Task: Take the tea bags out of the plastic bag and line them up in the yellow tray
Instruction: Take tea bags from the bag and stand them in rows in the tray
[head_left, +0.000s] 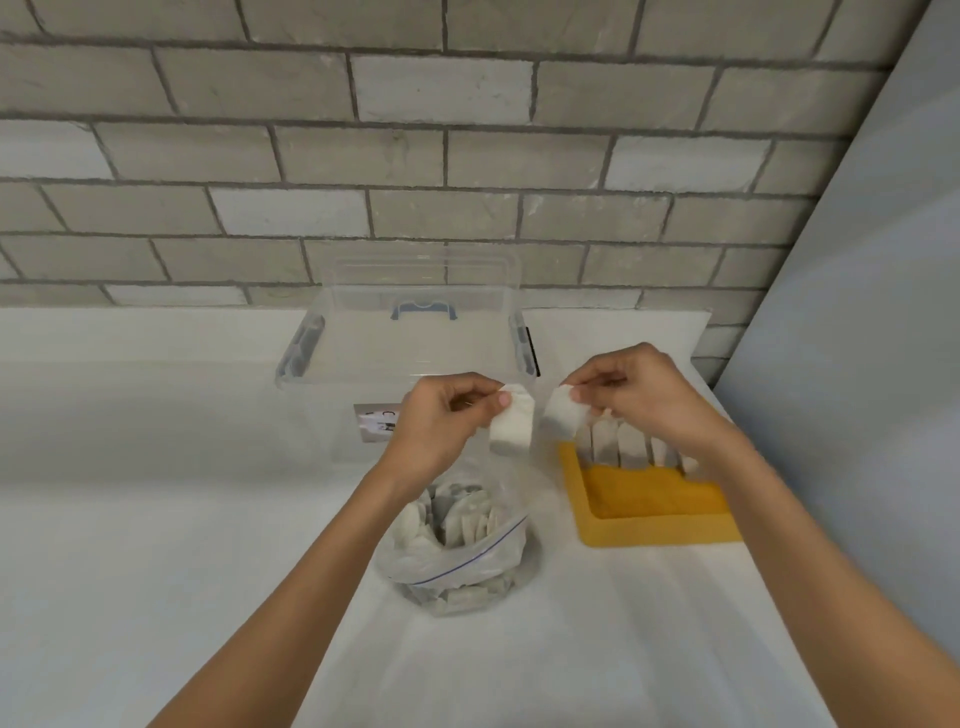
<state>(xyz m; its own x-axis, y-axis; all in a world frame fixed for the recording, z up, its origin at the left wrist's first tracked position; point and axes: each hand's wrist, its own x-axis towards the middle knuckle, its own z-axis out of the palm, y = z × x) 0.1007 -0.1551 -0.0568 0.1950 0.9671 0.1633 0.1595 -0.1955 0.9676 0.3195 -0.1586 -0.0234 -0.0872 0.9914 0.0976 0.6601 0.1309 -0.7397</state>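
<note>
Your left hand (447, 410) pinches one tea bag (511, 421), your right hand (639, 395) another (561, 418), above plastic bag (457, 540) and yellow tray (654, 525). Strings possibly tangled; tugging risks toppling the tray's row (628, 441).

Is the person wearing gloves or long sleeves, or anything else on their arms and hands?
No gloves, and no sleeves in view. The left hand and the right hand are bare, and so are the left forearm and the right forearm, right down to the edge of the picture. No watch, bracelet or ring shows on the wrists or on the fingers that can be seen.
</note>
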